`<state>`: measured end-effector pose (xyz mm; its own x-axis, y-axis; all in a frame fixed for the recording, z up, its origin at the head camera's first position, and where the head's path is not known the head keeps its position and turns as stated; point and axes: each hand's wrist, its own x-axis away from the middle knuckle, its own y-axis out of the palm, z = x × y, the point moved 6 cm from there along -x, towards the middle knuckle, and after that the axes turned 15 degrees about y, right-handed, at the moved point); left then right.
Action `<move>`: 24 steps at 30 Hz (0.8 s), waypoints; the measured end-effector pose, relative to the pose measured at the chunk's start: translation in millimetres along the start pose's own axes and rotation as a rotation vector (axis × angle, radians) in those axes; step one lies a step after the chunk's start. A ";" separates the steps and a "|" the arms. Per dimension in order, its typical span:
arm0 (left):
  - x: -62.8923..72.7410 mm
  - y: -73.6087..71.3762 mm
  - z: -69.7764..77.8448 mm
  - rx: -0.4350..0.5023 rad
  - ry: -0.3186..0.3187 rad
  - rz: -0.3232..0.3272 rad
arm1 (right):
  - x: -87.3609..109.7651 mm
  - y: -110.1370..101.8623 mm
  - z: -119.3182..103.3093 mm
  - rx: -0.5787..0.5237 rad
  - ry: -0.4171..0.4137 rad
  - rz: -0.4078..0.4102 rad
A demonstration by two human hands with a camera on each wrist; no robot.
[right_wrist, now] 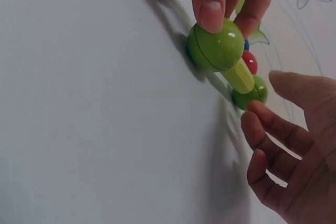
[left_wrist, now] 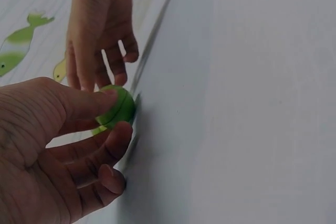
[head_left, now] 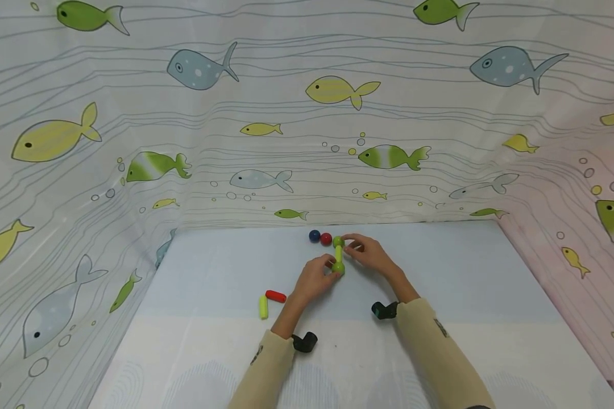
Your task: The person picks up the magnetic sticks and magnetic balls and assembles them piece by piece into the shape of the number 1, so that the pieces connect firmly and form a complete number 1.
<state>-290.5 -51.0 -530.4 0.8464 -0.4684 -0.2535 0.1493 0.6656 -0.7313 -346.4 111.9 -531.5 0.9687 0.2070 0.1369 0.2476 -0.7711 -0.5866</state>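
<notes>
Between left hand (head_left: 314, 278) fingers, pinches glossy green ball (head_left: 340, 267), joined by ribbed yellow-green rod (head_left: 339, 254) to matching green ball (head_left: 337, 242) between right hand (head_left: 370, 253) fingers; whether clamped, cannot tell.

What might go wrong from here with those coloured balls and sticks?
The red ball and blue ball lie beside the far green ball, so a nudge from the right hand might set them rolling.

The left hand pinches the smooth, round near green ball, which could slip.

The left forearm passes close to the red stick and may knock it when pulling back.
</notes>
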 end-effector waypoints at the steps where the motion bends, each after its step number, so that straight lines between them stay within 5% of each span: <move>1: 0.0 -0.3 0.2 -0.002 0.003 0.001 | 1.9 -0.2 -1.0 0.007 -0.003 -0.020; 14: -1.0 0.0 -0.9 -0.024 0.023 0.022 | 23.7 3.4 -10.9 0.044 -0.114 -0.239; 24: -2.6 -1.1 0.6 -0.034 0.025 0.022 | 26.9 9.4 -5.1 0.030 -0.129 -0.237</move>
<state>-292.6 -50.1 -528.6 0.8361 -0.4686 -0.2852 0.1133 0.6562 -0.7460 -317.8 107.2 -529.2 0.8734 0.4559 0.1713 0.4646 -0.6744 -0.5739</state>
